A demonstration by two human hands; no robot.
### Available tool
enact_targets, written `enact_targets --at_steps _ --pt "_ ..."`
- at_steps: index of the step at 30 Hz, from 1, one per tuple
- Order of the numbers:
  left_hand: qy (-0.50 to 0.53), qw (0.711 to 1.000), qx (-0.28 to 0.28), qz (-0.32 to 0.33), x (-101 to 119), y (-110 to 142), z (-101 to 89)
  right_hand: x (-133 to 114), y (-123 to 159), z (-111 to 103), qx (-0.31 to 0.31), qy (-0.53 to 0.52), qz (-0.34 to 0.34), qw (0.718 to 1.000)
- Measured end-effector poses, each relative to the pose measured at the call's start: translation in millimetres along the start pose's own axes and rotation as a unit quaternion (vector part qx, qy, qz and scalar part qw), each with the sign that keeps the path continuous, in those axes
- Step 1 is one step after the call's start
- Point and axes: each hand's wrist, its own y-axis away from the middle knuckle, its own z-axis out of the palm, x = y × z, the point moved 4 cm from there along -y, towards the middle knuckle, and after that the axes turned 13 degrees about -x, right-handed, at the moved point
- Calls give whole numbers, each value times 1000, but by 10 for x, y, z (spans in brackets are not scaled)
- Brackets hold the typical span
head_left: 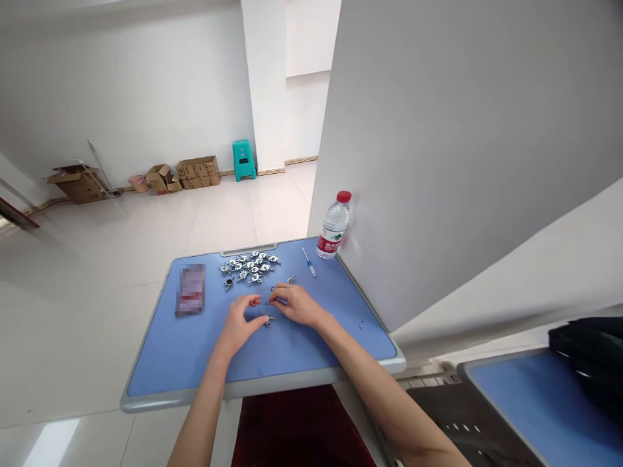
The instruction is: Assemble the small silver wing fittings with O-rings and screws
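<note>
My left hand (242, 322) rests on the blue desk (195, 363), fingers curled, with the fingertips touching a small metal fitting (268, 320). My right hand (294, 304) lies just to the right of it, pinching another small metal part (273, 301) at its fingertips. A pile of several shiny metal fittings (249, 264) lies further back on the desk. One loose metal piece (291, 279) sits just beyond my right hand.
A small screwdriver with a blue handle (309, 262) and a red-capped water bottle (334, 225) stand at the desk's back right, against a grey partition. A phone (191, 289) lies at the left. Cardboard boxes (197, 172) and a teal stool (243, 159) stand by the far wall.
</note>
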Motion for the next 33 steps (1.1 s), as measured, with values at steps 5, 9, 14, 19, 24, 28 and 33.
enact_targets --at_steps 5,9,14,19,24,28,33 --pt "-59 997 -34 -31 10 89 141 -55 -4 105 -48 34 0 998" --pt "-62 997 -33 -28 -16 51 149 -121 4 101 -66 44 -8 997" --pt "-62 997 -46 -13 8 50 129 -177 63 15 -86 -6 -51 995" --pt "-62 997 -39 -17 16 59 113 -96 103 -107 -35 -46 -31 998" --pt "-80 996 -30 6 8 68 110 -1 108 -136 -28 -18 7 999" --pt "-107 993 -14 48 30 78 109 29 111 -155 2 -26 -1 1000" --pt "-150 985 -6 82 56 98 110 116 128 -206 42 -40 11 998"
